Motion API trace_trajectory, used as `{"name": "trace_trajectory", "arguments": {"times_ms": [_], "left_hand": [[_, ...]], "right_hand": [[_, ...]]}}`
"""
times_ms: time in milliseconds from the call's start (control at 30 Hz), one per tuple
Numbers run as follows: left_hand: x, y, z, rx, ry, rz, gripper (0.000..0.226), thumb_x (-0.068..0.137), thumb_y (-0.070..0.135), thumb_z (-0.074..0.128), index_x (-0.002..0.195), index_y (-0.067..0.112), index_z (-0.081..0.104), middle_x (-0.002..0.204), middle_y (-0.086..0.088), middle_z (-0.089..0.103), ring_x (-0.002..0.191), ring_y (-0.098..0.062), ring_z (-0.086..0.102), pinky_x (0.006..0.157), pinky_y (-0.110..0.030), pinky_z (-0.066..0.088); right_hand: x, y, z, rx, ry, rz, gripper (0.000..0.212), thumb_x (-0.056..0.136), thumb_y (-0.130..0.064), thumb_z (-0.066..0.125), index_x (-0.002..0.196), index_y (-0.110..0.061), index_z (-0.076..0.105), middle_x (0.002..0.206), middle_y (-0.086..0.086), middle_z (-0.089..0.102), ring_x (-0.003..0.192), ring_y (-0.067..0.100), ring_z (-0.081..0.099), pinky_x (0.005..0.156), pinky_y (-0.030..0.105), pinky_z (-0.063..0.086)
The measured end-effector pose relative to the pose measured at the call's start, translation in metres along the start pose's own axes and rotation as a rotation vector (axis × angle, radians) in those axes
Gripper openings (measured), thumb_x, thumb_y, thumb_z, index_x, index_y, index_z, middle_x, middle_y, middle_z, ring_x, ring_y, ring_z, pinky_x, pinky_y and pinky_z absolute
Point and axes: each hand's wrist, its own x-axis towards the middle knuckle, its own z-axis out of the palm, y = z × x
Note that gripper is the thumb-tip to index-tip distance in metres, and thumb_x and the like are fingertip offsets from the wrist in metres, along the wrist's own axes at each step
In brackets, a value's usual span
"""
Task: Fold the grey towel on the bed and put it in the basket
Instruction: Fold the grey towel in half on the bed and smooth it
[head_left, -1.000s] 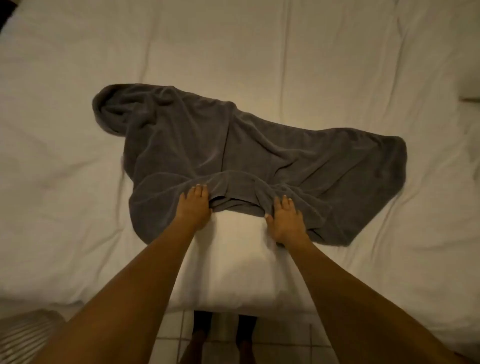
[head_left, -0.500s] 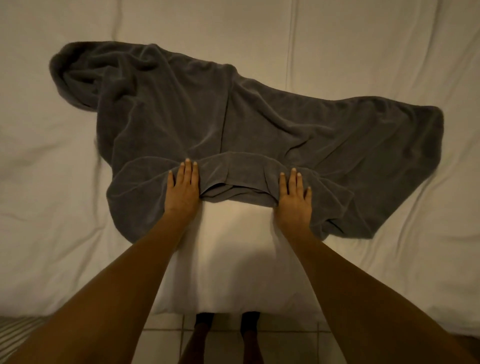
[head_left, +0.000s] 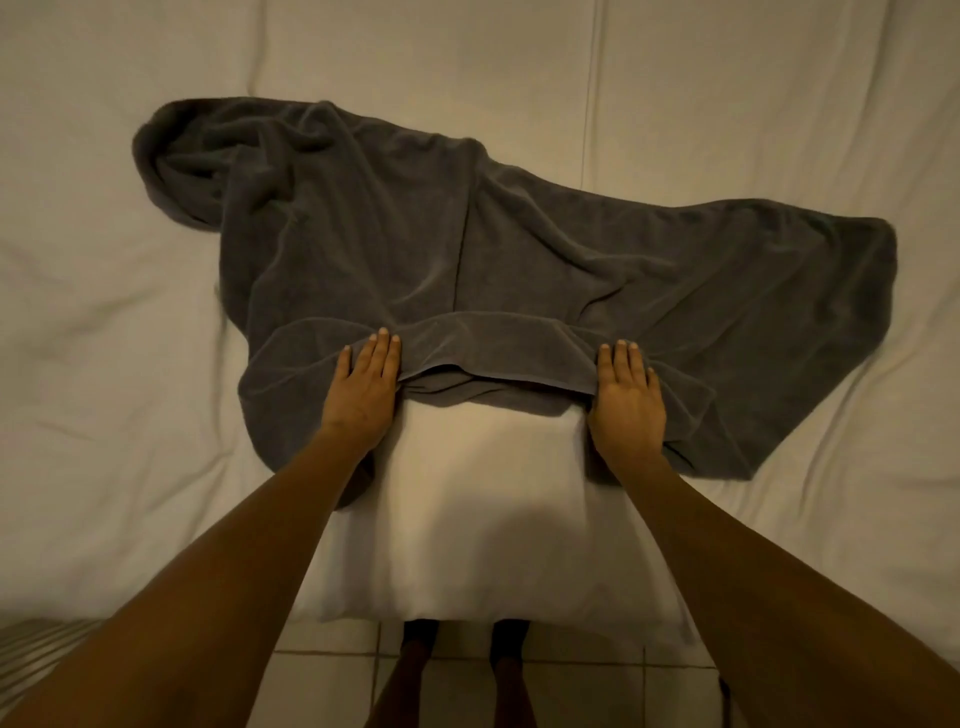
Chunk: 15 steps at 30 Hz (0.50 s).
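The grey towel (head_left: 519, 270) lies spread and rumpled across the white bed (head_left: 104, 364), with its far left corner bunched up. Its near edge is folded back into a band between my hands. My left hand (head_left: 363, 395) lies on the left end of that band, fingers straight on top and thumb hidden under the cloth. My right hand (head_left: 626, 405) holds the right end the same way. The hem between them is pulled fairly straight.
The bed's near edge (head_left: 488, 597) drops to a tiled floor (head_left: 322, 686), where my legs (head_left: 509, 675) stand. A ribbed, slatted object (head_left: 31, 644), possibly the basket, shows at the bottom left corner. Creased sheet surrounds the towel on all sides.
My hands have moved apart along the towel's near edge, drawing the folded band wider and straighter. The camera has shifted, so the towel sits lower in view than half a second ago.
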Motion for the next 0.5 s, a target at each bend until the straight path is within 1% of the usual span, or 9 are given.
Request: {"name": "trace_trajectory", "arguments": {"times_ms": [100, 200, 333, 433, 500], "left_hand": [[0.002, 0.003, 0.005, -0.035, -0.019, 0.009, 0.058, 0.102, 0.024, 0.019, 0.151, 0.007, -0.007, 0.161, -0.013, -0.005, 0.150, -0.024, -0.002, 0.121, -0.044, -0.002], [0.004, 0.007, 0.012, -0.062, 0.011, -0.004, 0.058, 0.102, 0.025, 0.021, 0.152, 0.007, -0.003, 0.161, -0.014, -0.001, 0.150, -0.026, 0.001, 0.121, -0.045, 0.000], [0.007, 0.009, 0.017, 0.028, 0.059, -0.026, 0.060, 0.102, 0.022, 0.027, 0.151, 0.005, -0.003, 0.160, -0.017, 0.000, 0.149, -0.029, 0.003, 0.120, -0.049, 0.002], [0.008, 0.014, 0.017, 0.066, 0.064, -0.039, 0.059, 0.103, 0.021, 0.027, 0.151, 0.003, -0.003, 0.160, -0.018, 0.001, 0.149, -0.030, 0.004, 0.119, -0.051, 0.004], [0.008, 0.016, 0.015, 0.036, 0.083, -0.041, 0.057, 0.103, 0.021, 0.025, 0.151, 0.003, 0.001, 0.160, -0.018, 0.005, 0.149, -0.030, 0.007, 0.119, -0.052, 0.003]], "right_hand": [[-0.001, 0.005, -0.002, 0.051, 0.024, 0.044, 0.060, 0.097, -0.019, 0.039, 0.150, -0.009, 0.013, 0.158, 0.014, 0.014, 0.146, 0.027, 0.008, 0.117, 0.043, 0.012], [-0.005, 0.011, 0.000, 0.100, 0.049, 0.096, 0.060, 0.095, -0.018, 0.041, 0.149, -0.006, 0.016, 0.156, 0.017, 0.017, 0.146, 0.030, 0.011, 0.117, 0.044, 0.015], [-0.007, 0.021, 0.007, 0.119, 0.073, 0.131, 0.059, 0.095, -0.016, 0.042, 0.148, -0.005, 0.019, 0.156, 0.017, 0.020, 0.145, 0.030, 0.012, 0.117, 0.045, 0.017], [-0.009, 0.028, 0.012, 0.119, 0.088, 0.126, 0.058, 0.095, -0.013, 0.041, 0.148, -0.004, 0.019, 0.155, 0.018, 0.021, 0.145, 0.031, 0.014, 0.117, 0.045, 0.018], [-0.011, 0.030, 0.014, 0.100, 0.079, 0.101, 0.058, 0.096, -0.015, 0.040, 0.148, -0.005, 0.018, 0.156, 0.018, 0.020, 0.145, 0.030, 0.013, 0.117, 0.044, 0.016]]}}
